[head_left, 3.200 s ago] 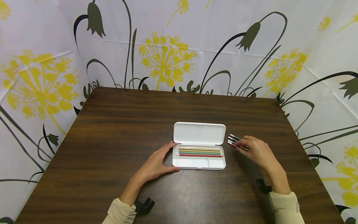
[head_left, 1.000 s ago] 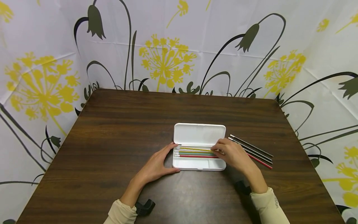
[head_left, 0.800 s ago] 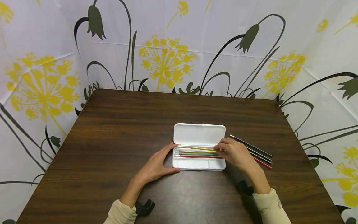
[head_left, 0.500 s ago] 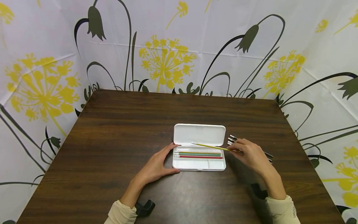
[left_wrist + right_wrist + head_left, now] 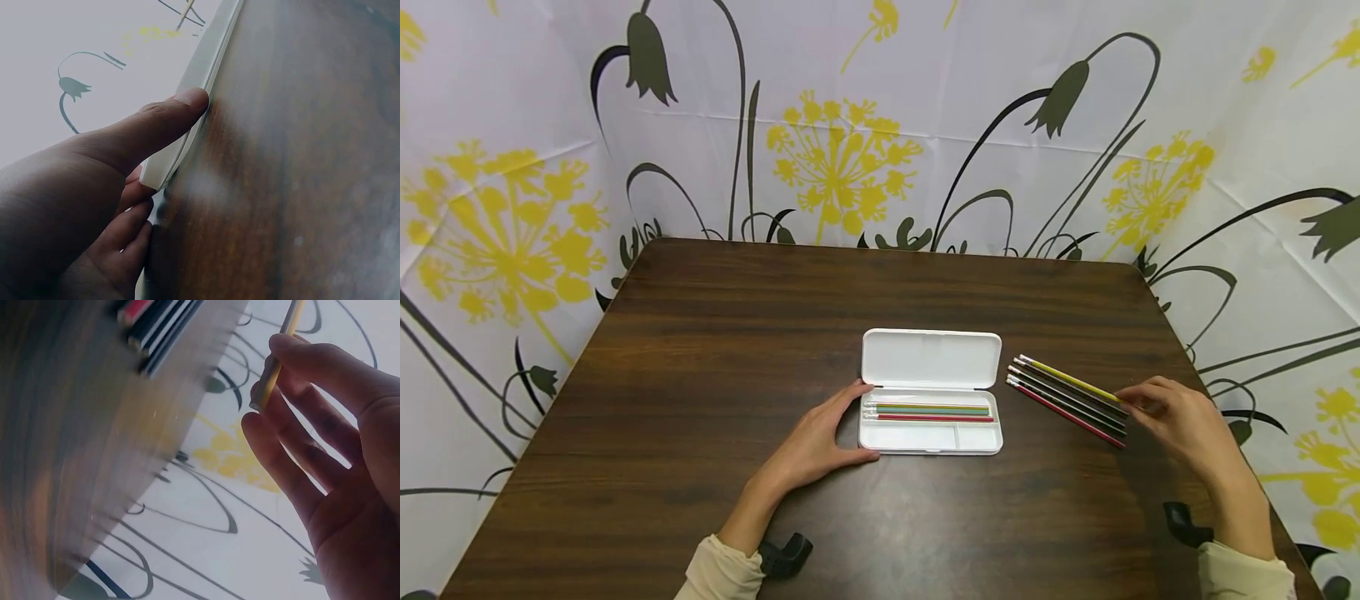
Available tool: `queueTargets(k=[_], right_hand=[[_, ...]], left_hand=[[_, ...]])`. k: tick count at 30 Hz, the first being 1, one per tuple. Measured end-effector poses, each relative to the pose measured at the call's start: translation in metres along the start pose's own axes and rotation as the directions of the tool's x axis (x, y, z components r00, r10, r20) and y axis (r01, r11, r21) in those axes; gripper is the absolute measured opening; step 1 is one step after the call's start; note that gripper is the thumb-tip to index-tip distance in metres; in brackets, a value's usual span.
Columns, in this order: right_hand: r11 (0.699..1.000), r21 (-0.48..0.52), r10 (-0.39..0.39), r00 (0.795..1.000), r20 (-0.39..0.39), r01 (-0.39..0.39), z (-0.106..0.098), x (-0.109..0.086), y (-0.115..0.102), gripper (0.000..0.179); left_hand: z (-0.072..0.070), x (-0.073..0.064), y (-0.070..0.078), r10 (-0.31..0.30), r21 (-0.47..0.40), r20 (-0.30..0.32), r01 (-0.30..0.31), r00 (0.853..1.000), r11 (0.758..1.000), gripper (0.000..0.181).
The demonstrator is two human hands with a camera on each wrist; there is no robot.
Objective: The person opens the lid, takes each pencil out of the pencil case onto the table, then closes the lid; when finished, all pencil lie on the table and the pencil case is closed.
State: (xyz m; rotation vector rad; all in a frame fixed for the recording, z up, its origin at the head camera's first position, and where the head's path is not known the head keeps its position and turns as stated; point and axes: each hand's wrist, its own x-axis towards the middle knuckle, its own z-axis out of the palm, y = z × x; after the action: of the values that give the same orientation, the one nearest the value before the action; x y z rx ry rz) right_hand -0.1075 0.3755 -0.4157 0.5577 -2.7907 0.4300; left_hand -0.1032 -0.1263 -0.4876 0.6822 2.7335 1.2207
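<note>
A white pencil case (image 5: pixel 910 434) lies with its lid raised at the middle of the table. Its left end is gripped by my left hand (image 5: pixel 808 442), thumb on the front edge and fingers at the back corner. Several pencils (image 5: pixel 932 412), among them a red and a green one, lie in its long compartment. To the right, my right hand (image 5: pixel 1187 433) pinches the far end of a yellow pencil (image 5: pixel 1067 377) between thumb and fingers, clearly seen in the right wrist view. That pencil lines up beside several dark pencils and a red pencil (image 5: pixel 1060 409), eraser ends toward the case.
The brown wooden table (image 5: pixel 737 317) has its right edge near my right forearm. A flower-printed white cloth (image 5: pixel 977 67) hangs behind and at both sides. Each wrist wears a black band mount (image 5: pixel 786 556).
My right hand took the yellow pencil out of the case and carried it right, to the back of the row of dark and red pencils. My left hand stayed on the case.
</note>
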Motion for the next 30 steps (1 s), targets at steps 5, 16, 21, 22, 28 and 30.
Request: queueTargets(k=[5,16,21,22,28,30], right_hand=[[1.000,-0.011,0.003,1.000,0.013,-0.003,-0.004,0.003,0.009,0.023],[1.000,-0.002,0.020,0.999,0.025,-0.020,0.000,0.007,0.014,0.021],[0.999,0.034,0.025,0.999,0.021,-0.026,0.007,0.013,0.023,0.020],[0.999,0.039,0.025,0.999,0.024,-0.026,0.010,0.014,0.025,0.020],[0.998,0.050,0.038,0.997,0.060,-0.041,0.023,0.018,0.035,0.018],[0.997,0.051,0.047,0.997,0.068,-0.050,0.026,0.019,0.037,0.017]], left_hand=[[0.000,0.000,-0.001,-0.001,0.002,-0.002,0.001,1.000,1.000,0.092],[0.000,0.001,0.000,0.006,0.004,-0.002,-0.006,1.000,1.000,0.092],[-0.001,0.000,0.000,0.009,0.005,-0.007,-0.009,1.000,1.000,0.092],[-0.002,0.000,0.000,0.008,0.006,-0.007,-0.008,1.000,1.000,0.092],[-0.001,0.000,0.000,0.007,0.002,0.000,-0.007,1.000,1.000,0.091],[-0.001,0.000,0.000,0.007,-0.001,0.000,-0.007,1.000,1.000,0.091]])
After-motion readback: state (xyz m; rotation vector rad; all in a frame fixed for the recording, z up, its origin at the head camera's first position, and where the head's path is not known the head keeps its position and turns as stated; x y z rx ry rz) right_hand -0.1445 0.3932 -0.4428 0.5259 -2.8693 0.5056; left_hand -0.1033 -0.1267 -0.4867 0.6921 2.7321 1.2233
